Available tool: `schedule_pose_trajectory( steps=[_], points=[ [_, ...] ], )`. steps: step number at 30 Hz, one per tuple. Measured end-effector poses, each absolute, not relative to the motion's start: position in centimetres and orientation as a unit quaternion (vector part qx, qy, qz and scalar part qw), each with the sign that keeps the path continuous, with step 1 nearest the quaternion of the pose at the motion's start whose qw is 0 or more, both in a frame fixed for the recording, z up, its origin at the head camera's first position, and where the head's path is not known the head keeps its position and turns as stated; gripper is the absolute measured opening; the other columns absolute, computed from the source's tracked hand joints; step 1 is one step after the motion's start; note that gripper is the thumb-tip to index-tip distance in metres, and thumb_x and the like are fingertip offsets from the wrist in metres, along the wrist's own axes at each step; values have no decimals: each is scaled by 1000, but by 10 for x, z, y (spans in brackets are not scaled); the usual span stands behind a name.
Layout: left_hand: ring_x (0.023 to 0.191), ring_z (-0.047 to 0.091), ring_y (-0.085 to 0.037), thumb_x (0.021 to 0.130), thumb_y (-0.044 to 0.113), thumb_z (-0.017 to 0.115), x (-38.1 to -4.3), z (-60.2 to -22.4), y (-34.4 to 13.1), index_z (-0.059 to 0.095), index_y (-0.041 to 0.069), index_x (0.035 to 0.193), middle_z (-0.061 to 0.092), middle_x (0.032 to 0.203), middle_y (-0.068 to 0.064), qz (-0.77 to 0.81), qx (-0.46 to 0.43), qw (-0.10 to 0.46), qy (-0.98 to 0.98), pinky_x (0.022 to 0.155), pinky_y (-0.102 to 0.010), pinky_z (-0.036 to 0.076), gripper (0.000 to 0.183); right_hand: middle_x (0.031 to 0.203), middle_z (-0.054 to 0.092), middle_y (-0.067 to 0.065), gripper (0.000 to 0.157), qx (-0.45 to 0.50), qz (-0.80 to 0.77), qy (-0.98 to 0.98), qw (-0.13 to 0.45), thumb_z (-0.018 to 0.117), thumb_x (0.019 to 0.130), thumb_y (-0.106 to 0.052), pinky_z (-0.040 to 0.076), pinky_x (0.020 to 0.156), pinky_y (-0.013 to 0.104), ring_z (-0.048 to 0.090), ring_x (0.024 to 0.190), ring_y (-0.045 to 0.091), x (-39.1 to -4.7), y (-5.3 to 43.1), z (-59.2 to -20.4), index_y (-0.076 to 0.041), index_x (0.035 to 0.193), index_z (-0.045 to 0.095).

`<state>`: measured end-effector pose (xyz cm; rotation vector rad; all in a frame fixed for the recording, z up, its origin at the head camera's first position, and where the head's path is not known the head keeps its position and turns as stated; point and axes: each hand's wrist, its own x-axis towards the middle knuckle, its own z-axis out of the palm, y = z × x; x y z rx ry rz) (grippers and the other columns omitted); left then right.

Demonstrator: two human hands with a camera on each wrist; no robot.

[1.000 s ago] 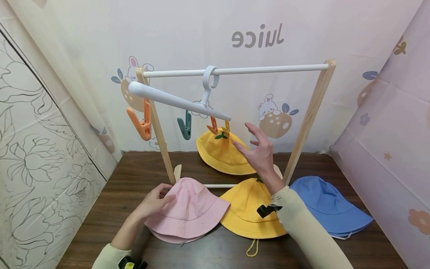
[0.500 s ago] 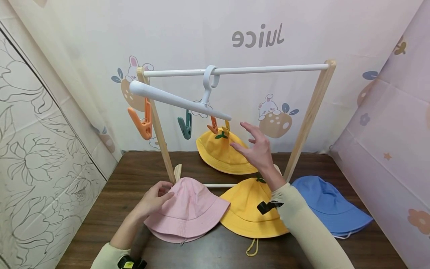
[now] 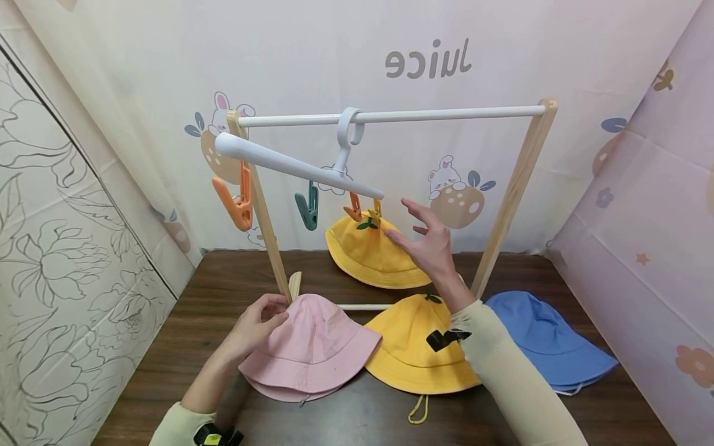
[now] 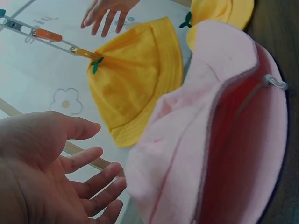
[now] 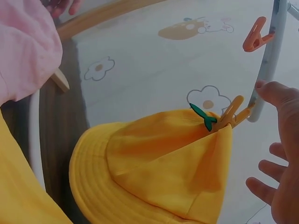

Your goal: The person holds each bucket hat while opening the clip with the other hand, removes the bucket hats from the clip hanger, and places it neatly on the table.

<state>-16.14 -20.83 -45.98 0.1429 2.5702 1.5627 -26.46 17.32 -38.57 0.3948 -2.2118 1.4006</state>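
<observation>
A yellow bucket hat (image 3: 374, 260) with a green sprout hangs by its top from a yellow clip (image 5: 231, 114) at the right end of a tilted white hanger (image 3: 279, 162). My right hand (image 3: 428, 248) is raised beside that end, fingers spread, holding nothing. Its thumb is close to the hanger in the right wrist view; I cannot tell whether they touch. At the left, my left hand (image 3: 256, 325) is beside the pink hat (image 3: 312, 347), fingers relaxed and slightly bent, gripping nothing. In the left wrist view its fingertips lie near the hat's crown.
A second yellow hat (image 3: 415, 347) and a blue hat (image 3: 541, 341) lie on the dark wooden table (image 3: 167, 347). The hanger hooks over the white rod (image 3: 446, 115) of a wooden-legged rack. Two orange clips and a green clip (image 3: 308, 207) also hang from it.
Both hands have shifted only slightly, the right a little up and left. The hats, hanger and clips stay nearly in place.
</observation>
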Motion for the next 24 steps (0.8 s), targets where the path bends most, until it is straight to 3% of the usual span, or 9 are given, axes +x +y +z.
schedule_pose_trajectory(
  steps=[4,12,20,24],
  points=[
    [115,64,-17,109,11,71,-160,-455,-208,62,-2,146,70,132,-20,528,55,64,845,92,-19,52,39,166,63,10,74,142,516,-808,245,95,94,-24,57,118,65,59,155,38,-265,173,-381,-18,160,64],
    [121,66,-21,111,15,70,-159,-446,-209,61,0,150,69,136,-19,516,83,60,850,93,-19,53,43,166,63,12,72,137,527,-806,234,94,95,-23,58,117,65,62,154,39,-269,173,-381,-14,159,64],
    [130,72,-36,111,17,70,-162,-447,-198,60,2,152,75,143,-23,485,150,61,860,106,-39,57,44,164,65,15,71,133,547,-795,224,94,94,-21,57,117,67,65,151,40,-271,172,-384,-13,158,64],
    [133,72,-37,111,19,69,-164,-447,-192,60,9,155,73,148,-23,481,175,62,857,108,-46,54,45,164,65,15,72,128,551,-796,218,94,95,-22,56,119,67,64,151,40,-272,172,-384,-13,159,64]
  ],
)
